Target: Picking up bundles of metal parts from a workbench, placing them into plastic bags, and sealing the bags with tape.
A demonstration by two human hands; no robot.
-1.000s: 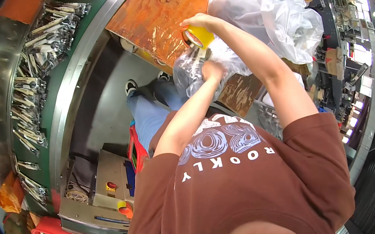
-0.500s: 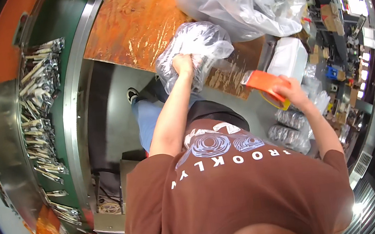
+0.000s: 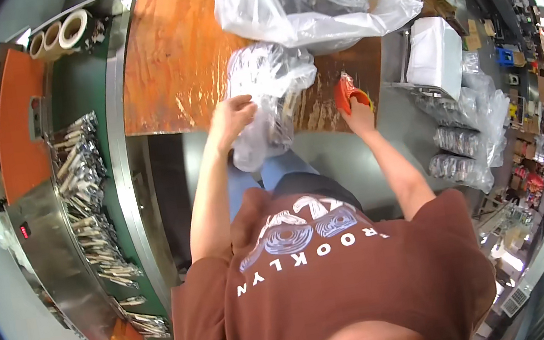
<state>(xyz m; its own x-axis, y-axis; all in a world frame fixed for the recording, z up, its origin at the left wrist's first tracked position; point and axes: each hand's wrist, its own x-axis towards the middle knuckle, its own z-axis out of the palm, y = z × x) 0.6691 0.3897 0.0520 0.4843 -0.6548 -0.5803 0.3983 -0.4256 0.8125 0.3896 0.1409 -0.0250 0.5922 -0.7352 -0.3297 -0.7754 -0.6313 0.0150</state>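
Observation:
A clear plastic bag (image 3: 266, 77) of dark, packed items lies at the table's near edge, its loose end hanging over. My left hand (image 3: 234, 120) is at the bag's left side, fingers loosely bent and apart, touching or nearly touching the plastic. To the right of the bag, my right hand (image 3: 360, 116) grips an orange tape dispenser (image 3: 349, 93) with yellow showing at its side. The dispenser is just above the table's near right part. Behind the bag sits a larger translucent plastic bag (image 3: 325, 2) with dark contents.
The worn wooden table (image 3: 166, 59) is before me. At left, a green conveyor belt (image 3: 126, 211) carries several wrapped utensil packs (image 3: 88, 196), with paper-like rolls (image 3: 73, 29) at its far end. To the right stand a white container (image 3: 433, 53) and several filled bags (image 3: 457, 142) on the floor.
My left hand has let go of the gathered bag and shifted left. The bag now lies flatter at the edge. My right hand has brought the tape dispenser left and farther over the table.

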